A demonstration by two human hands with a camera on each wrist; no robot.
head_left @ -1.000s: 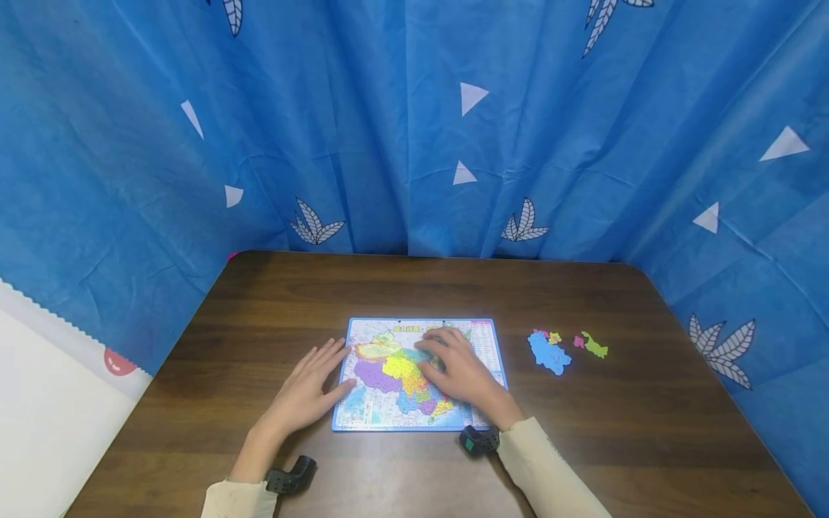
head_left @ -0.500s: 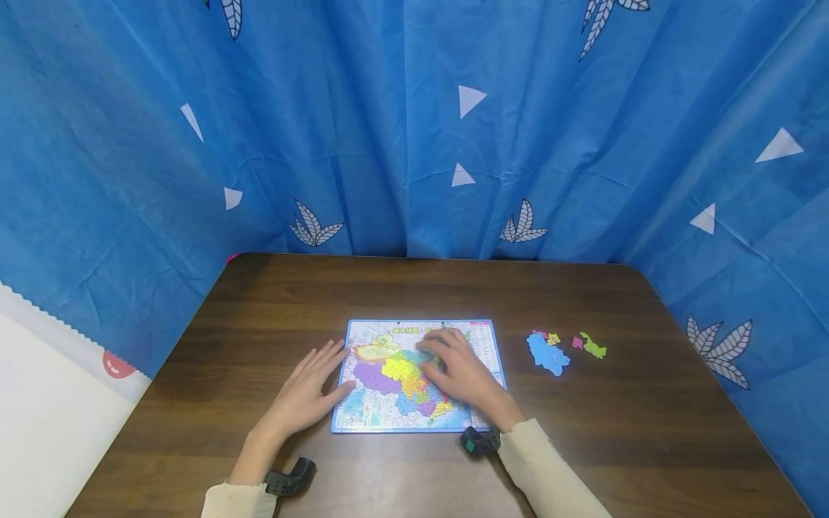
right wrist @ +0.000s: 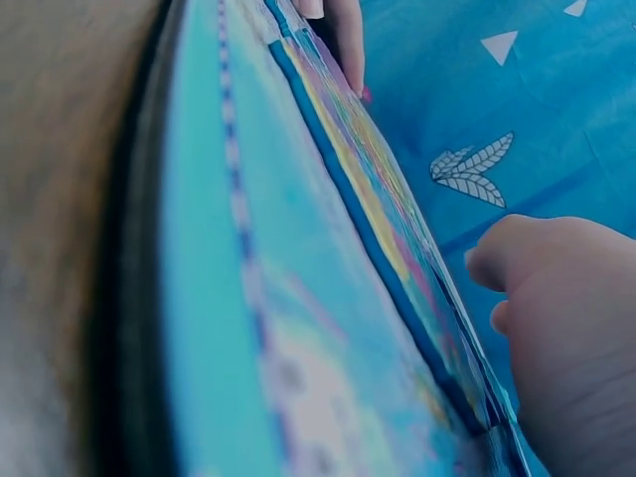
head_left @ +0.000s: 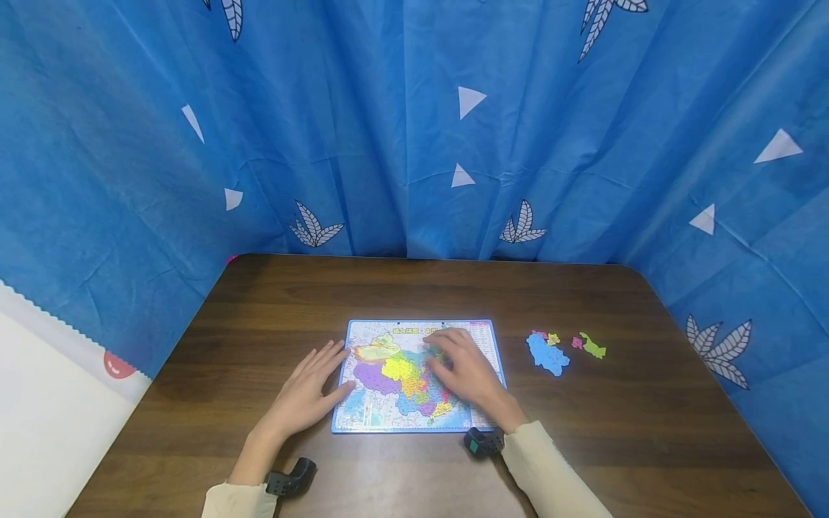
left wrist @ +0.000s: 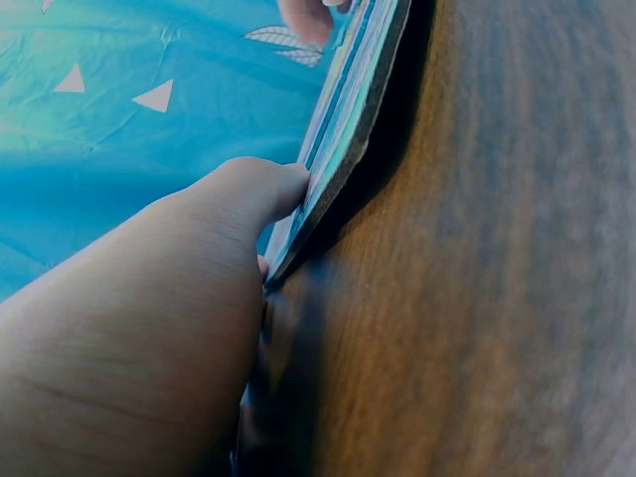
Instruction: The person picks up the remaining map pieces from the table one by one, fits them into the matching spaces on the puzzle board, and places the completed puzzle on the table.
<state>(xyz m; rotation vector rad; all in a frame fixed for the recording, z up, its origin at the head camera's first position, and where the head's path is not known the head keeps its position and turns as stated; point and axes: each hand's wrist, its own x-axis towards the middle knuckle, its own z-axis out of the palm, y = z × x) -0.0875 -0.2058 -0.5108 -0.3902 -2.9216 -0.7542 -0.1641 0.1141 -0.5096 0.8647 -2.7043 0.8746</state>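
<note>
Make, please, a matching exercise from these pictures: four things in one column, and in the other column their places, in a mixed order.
Things
1. left hand
2. right hand
3. green piece
4. curtain

Places
A. on the table, to the right of the board
B. beyond the far edge of the table
C. over the right half of the board
D. at the left edge of the board

Right pairs: 1-D, 2-C, 3-A, 4-B

Map (head_left: 363, 411) partly behind right grip (head_left: 468, 368)
</note>
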